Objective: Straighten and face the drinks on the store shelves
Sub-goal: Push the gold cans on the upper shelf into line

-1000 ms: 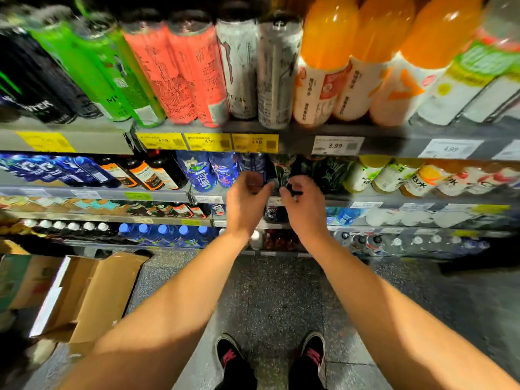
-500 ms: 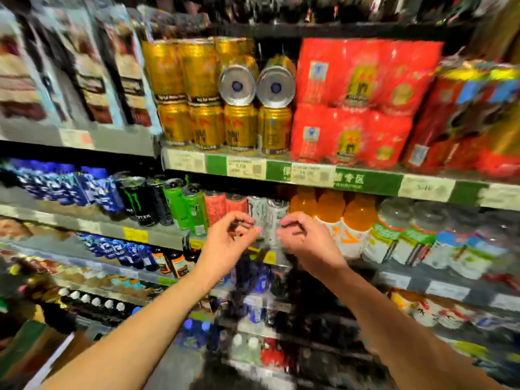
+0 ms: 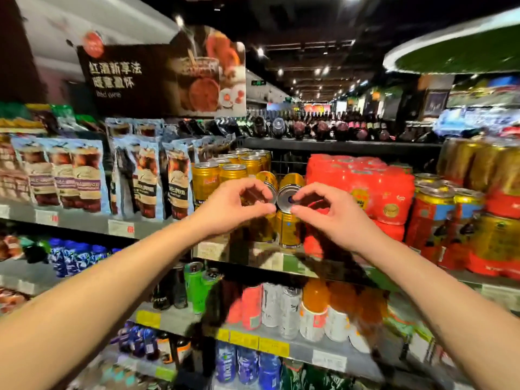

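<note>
Left hand (image 3: pixel 230 205): at frame centre, thumb and fingers (image 3: pixel 260 185) curled round the rim of a gold can lying on its side (image 3: pixel 267 182), clamped on its round end.
Right hand (image 3: pixel 327 212): just right of centre, thumb and forefinger pinched onto the silver end of a second tipped gold can (image 3: pixel 289 190); a fingertip touches the dark spot in the middle of that end.
Tipped cans: side by side and touching, ends toward the camera, resting on top of upright gold cans (image 3: pixel 288 230) at the shelf front.
Gold can stack (image 3: pixel 222 174): upright, two tiers, just left of and behind the tipped pair.
Red multipacks (image 3: pixel 365 187): stacked just right of the tipped cans, in the right half of the frame.
Shelf (image 3: pixel 270 261): its edge with blurred price tags runs below the hands, across the middle of the frame.
Snack pouches (image 3: pixel 84 175): standing in a row, left of the frame.
Lower shelf: green, pink and white tall cans (image 3: pixel 270 308) and orange juice bottles (image 3: pixel 315 308), lower centre.
Sign (image 3: pixel 157 77): dark hanging board with white characters, upper left.
</note>
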`<state>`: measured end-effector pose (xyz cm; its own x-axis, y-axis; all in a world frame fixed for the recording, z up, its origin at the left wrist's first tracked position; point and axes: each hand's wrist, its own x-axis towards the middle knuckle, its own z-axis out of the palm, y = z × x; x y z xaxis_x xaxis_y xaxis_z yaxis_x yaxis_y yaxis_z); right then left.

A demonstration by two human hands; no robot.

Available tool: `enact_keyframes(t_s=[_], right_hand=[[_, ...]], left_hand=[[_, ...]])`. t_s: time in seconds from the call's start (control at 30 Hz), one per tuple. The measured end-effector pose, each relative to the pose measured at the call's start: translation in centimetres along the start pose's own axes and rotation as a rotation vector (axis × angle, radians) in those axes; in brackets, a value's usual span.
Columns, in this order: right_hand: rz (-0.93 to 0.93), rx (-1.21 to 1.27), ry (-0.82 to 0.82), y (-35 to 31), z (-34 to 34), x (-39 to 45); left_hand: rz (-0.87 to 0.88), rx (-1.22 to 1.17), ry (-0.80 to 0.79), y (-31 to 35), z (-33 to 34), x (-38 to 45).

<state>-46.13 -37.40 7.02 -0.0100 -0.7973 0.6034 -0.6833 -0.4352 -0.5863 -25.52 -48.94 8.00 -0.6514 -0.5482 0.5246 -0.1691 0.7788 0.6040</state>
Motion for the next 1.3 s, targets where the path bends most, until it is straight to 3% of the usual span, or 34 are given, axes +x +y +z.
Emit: enact_keyframes(t_s=[0.07,0.2,0.37,0.6,0.87,1.3], right_hand=[[-0.039,-0.115,-0.005,-0.6,-0.9,2.4],[-0.039,-0.369,-0.053,-1.5,-2.3,6.8],[0.138,-0.551,-0.218,-1.3,-2.4,10.8],[0.339,-0.681,-0.438,1.9,-2.1,14.8],[0.402,-0.719,-0.635,3.9,-2.5,17.5],[0.440,-0.585,-0.738,3.5,-2.1,18.8]], left_hand=[[0.025,0.071,-0.091,0.1,-2.0,2.3],[0.105,0.059,-0.119,0.1,-4.6,6.6],[0.153,0.203,-0.274,-1.5,-6.1,11.8],[0.079,0.360,-0.533,-4.5,-5.2,17.8],[-0.154,0.485,-0.765,-7.1,-3.7,21.1],[-0.550,0.108,-0.970,-8.3,-3.4,21.5]])
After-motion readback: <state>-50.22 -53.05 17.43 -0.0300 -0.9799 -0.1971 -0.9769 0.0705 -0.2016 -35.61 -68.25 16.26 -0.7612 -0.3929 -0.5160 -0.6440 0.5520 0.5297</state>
